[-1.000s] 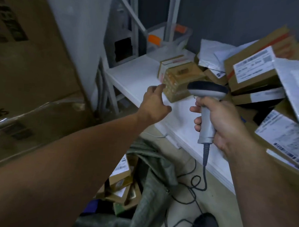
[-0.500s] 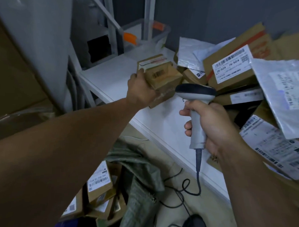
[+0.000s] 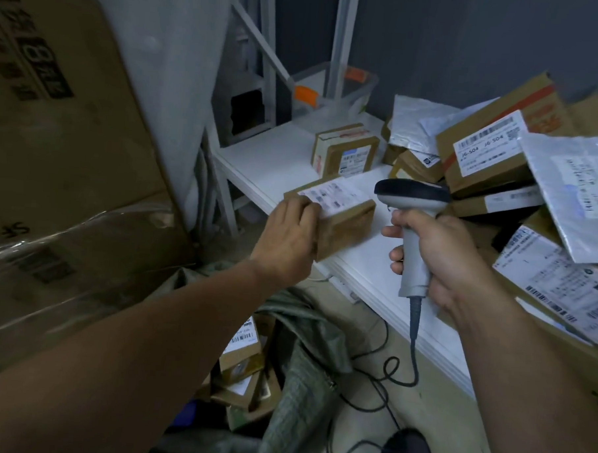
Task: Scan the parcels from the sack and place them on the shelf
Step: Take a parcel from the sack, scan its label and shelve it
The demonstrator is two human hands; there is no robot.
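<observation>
My left hand [image 3: 287,237] grips a small brown parcel [image 3: 339,214] by its left end, its white label facing up, over the front edge of the white shelf [image 3: 375,260]. My right hand [image 3: 437,253] holds a grey barcode scanner [image 3: 413,204] by its handle, its dark head just right of the parcel. Below, the open green sack [image 3: 305,374] lies on the floor with several labelled boxes [image 3: 242,354] inside. Another small taped parcel [image 3: 345,149] stands farther back on the shelf.
A heap of boxes and grey mailers [image 3: 518,188] fills the shelf's right side. A clear plastic bin [image 3: 334,91] sits at the back. Large cardboard cartons [image 3: 54,147] stand at the left. The scanner cable [image 3: 387,370] loops across the floor.
My left hand reached to the stacked parcels on the shelf, took the top one and drew it toward me with its label turned up. The scanner hand stayed nearly still.
</observation>
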